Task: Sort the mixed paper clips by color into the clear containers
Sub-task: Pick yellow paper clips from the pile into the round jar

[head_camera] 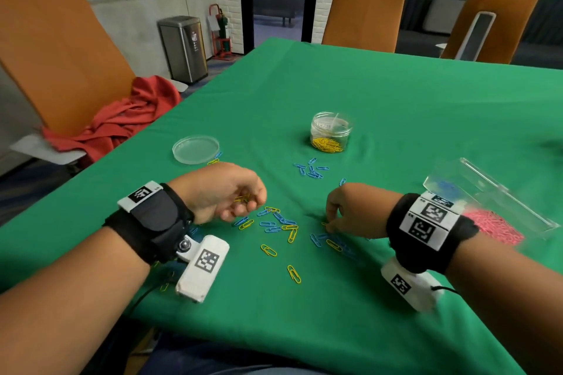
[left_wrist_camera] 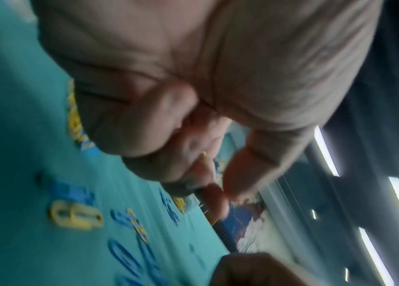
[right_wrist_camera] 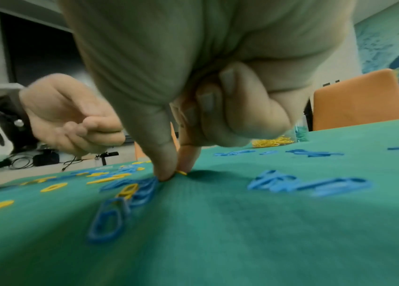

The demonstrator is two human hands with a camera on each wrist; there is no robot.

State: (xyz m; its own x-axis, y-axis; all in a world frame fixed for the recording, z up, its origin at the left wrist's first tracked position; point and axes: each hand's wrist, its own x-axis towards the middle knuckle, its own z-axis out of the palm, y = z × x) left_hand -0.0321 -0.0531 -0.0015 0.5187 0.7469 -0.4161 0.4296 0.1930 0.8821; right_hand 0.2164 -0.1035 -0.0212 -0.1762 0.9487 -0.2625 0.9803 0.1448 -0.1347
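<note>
Blue and yellow paper clips lie scattered on the green tablecloth between my hands. My left hand hovers just above the cloth, fingers curled round a few yellow clips. My right hand is down on the cloth, thumb and forefinger pinching a yellow clip among blue ones. A clear round jar further back holds yellow clips. A clear box at the right lies beside a heap of pink clips.
A clear round lid lies at the left on the cloth. A second group of blue clips sits near the jar. Orange chairs stand round the table; one at left carries a red cloth.
</note>
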